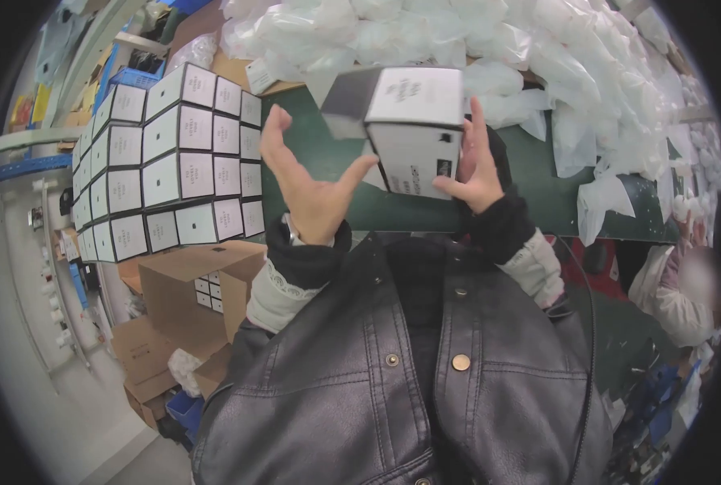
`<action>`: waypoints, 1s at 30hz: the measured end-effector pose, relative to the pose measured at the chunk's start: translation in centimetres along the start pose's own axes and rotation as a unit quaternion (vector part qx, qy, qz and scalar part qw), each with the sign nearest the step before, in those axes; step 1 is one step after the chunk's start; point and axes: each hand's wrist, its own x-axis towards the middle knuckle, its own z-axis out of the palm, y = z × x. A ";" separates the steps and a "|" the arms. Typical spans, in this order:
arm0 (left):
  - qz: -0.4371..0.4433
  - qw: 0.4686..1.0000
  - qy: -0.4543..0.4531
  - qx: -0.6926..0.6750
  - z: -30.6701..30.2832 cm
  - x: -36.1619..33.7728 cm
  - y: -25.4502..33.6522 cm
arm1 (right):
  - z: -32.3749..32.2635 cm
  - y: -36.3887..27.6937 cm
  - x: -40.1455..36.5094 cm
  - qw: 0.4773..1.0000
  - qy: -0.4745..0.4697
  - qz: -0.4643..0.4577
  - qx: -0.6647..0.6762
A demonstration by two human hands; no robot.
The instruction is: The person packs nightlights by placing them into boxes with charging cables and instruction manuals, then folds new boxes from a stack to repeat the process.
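Note:
A white box with printed lettering is tilted above the green table, in front of me. My right hand grips its right side, thumb on the near face and fingers along the edge. A dark panel at the box's upper left is blurred. My left hand is open to the left of the box, fingers spread and thumb pointing at the box's lower left edge. Beyond the left hand, similar white boxes stand stacked in several rows.
Piled clear plastic bags cover the table's far side and right end. The green table lies under my hands. An open cardboard carton with small white boxes inside stands below left. Another person's light sleeve shows at the right.

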 end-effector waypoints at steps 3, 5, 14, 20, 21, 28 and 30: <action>-0.026 0.992 -0.096 0.083 1.9 -3.5 0.1 | 1.4 4.8 -2.1 0.994 0.047 0.057 0.076; 0.006 0.975 -0.216 0.052 3.5 -5.6 -0.9 | 1.0 6.8 -2.9 0.979 -0.095 0.175 -0.041; 0.098 0.886 -0.438 0.118 11.0 -13.0 -8.3 | -3.9 5.7 -5.1 0.828 -0.198 0.386 -0.354; 0.187 0.965 -0.180 -0.025 7.3 -8.4 -1.4 | -0.3 -2.5 -2.9 0.934 -0.118 0.282 -0.183; 0.193 0.968 -0.152 -0.054 6.5 -7.7 -0.8 | 1.1 -3.4 -2.4 0.950 -0.100 0.264 -0.131; 0.208 0.912 -0.107 -0.337 6.4 -6.9 -0.8 | 6.3 -3.0 -1.3 0.972 -0.057 0.219 0.065; 0.191 0.883 -0.133 -0.408 5.7 -6.2 -0.9 | 6.4 -2.4 -1.1 0.975 -0.069 0.195 0.079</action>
